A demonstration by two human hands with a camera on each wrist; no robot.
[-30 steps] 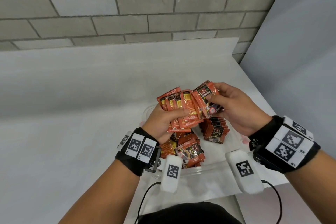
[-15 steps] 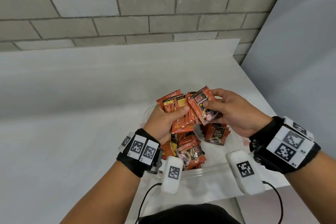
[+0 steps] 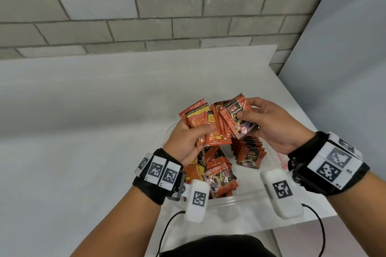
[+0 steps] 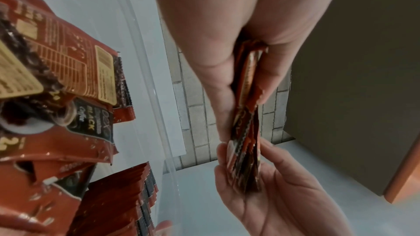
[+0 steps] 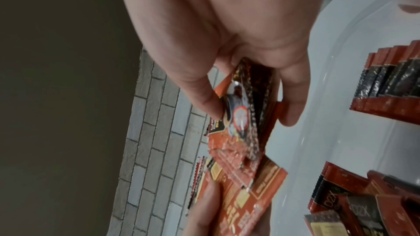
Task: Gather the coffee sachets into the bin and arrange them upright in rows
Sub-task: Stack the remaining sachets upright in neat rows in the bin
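Several coffee sachets [image 3: 205, 126] fanned in left hand [image 3: 189, 142]; right hand [image 3: 269, 125] now presses its pinched sachet [image 3: 238, 119] against them. Bundle closing up, nearly ready for the clear bin [image 3: 234, 199].

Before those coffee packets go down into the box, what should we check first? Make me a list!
1. Left hand grips its fanned bunch of red coffee sachets: ok.
2. Right hand pinches the red-and-black front sachet: ok.
3. Held sachets all face one way: not ok, the bunch shows backs, the front sachet shows its front.
4. Clear plastic bin sits under both hands: ok.
5. Upright row of sachets in the bin stands tidy: ok.
6. Loose pile of sachets in the bin is sorted: not ok, still jumbled.
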